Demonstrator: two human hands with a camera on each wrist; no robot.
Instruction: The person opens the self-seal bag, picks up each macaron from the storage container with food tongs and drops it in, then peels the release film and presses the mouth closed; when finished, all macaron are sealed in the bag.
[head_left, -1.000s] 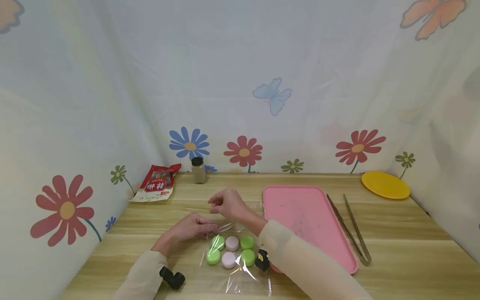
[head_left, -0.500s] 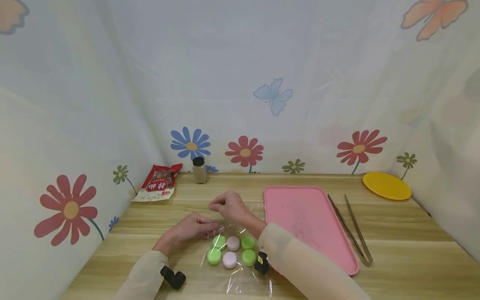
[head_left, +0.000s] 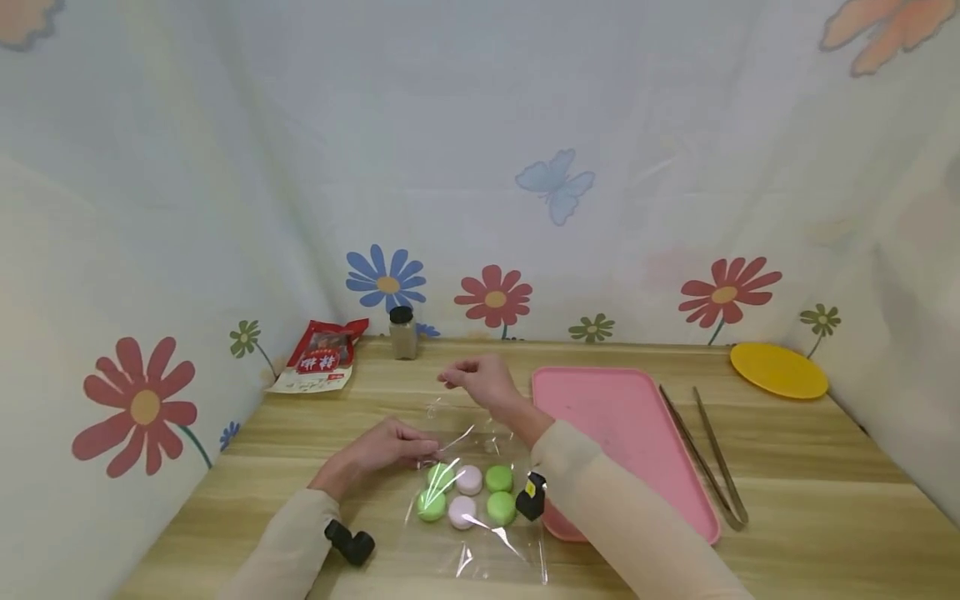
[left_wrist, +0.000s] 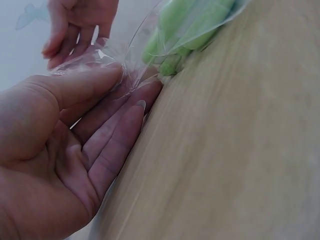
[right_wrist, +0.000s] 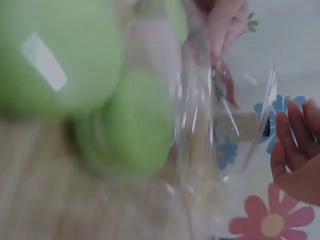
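A clear plastic bag (head_left: 480,542) lies on the table with several green macarons (head_left: 500,507) and pale pink macarons (head_left: 462,512) inside, in two rows. My left hand (head_left: 386,444) pinches the bag's far left edge between thumb and index finger; its other fingers lie along the tabletop in the left wrist view. Beyond the far end of the bag, my right hand (head_left: 483,383) is raised. Seen in the right wrist view, that right hand (right_wrist: 300,150) has loosely bent fingers, holds nothing, and is apart from the raised plastic edge.
A pink tray (head_left: 630,433) stands right of the bag, partly under the right forearm. Metal tongs (head_left: 712,458) lie beside it, and a yellow plate (head_left: 778,371) sits at the back right. Back left are a red snack packet (head_left: 318,358) and a black-capped jar (head_left: 402,333).
My right hand has lifted and moved away to the right from the bag's far end. The plastic there has spread out farther back. The left hand keeps its pinch.
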